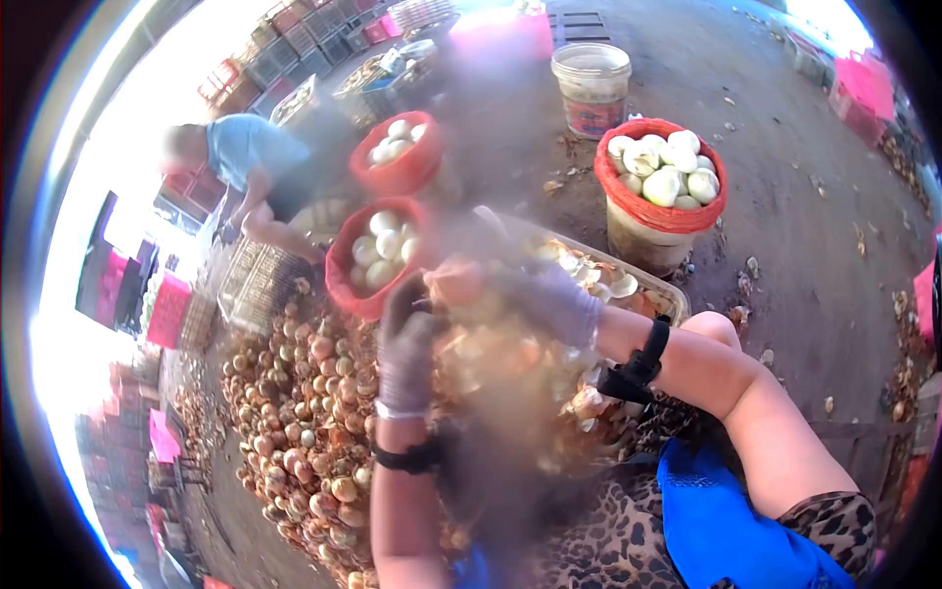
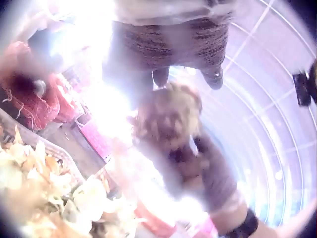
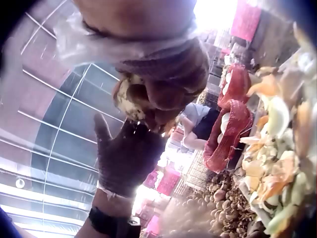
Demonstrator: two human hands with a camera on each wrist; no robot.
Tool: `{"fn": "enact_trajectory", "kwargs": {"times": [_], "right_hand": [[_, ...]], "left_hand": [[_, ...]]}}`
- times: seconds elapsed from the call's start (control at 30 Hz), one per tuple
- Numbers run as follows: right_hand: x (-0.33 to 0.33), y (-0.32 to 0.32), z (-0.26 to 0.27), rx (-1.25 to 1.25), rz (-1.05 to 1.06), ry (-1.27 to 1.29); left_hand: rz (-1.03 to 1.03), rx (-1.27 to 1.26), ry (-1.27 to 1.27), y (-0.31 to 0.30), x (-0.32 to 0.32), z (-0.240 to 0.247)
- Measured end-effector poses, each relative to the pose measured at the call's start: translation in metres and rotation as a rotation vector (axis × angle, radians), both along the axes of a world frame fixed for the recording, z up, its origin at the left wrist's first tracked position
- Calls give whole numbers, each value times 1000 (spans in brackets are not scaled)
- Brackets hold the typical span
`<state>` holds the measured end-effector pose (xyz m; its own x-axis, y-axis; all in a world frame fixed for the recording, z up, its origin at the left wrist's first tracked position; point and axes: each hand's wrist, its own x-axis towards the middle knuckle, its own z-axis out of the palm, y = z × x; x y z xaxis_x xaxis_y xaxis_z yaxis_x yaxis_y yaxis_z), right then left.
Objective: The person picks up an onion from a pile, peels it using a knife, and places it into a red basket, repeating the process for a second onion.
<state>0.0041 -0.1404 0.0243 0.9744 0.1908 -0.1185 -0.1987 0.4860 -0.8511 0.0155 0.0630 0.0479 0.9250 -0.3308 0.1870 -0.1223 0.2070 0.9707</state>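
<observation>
- Brown-and-cream onion (image 3: 127, 106): held up between the two hands; smeared in the head view.
- Right hand (image 3: 171, 77): gloved, fingers curled round the onion.
- Left hand (image 3: 130, 161): gloved, thumb spread wide, other fingers reaching up to the onion; their tips cannot be made out.
- Peel tray (image 1: 669, 289): below the hands, with peels (image 1: 592, 278) inside its far edge; lens smear hides its left edge.
- Onion pile (image 1: 314, 422): unpeeled, on the floor (image 1: 795, 226), left of the tray.
- Two red-lined buckets (image 1: 341, 275): beyond the pile, filled with peeled onions.
- Another red-lined bucket (image 1: 638, 236): just beyond the tray's far edge, heaped with peeled onions.
- Blue-shirted person (image 1: 253, 147): bending beyond the pile's far-left edge.
</observation>
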Motion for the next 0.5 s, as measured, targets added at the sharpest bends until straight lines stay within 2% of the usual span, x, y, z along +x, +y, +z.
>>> {"fn": "enact_trajectory", "kwargs": {"times": [0.03,0.1,0.13,0.2,0.23,0.27,0.3,0.33,0.4,0.5], "right_hand": [[0,-4,0,-52,-59,-37],[-5,-8,1,-134,-139,-92],[-8,-9,-1,-163,-164,-112],[-8,-11,-5,-180,-157,-153],[-6,-14,-6,-423,-208,-314],[-6,-17,-8,-663,-259,-472],[-8,-18,-9,-797,-243,-540],[-9,-19,-9,-929,-233,-610],[-12,-19,-4,-987,-102,-583],[-11,-10,-24,-1041,-32,-572]], "left_hand": [[26,79,-84,-22,-6,-7],[79,-65,-181,-49,2,-42],[66,-211,110,-63,-3,-34],[78,-224,165,-55,11,-56],[85,-231,192,-52,17,-63],[-5,-294,159,-43,22,-69],[-90,-358,127,-34,24,-75],[-75,-373,167,-29,23,-74],[-53,-406,238,-28,18,-59],[-51,-375,247,-16,19,-55]]}}
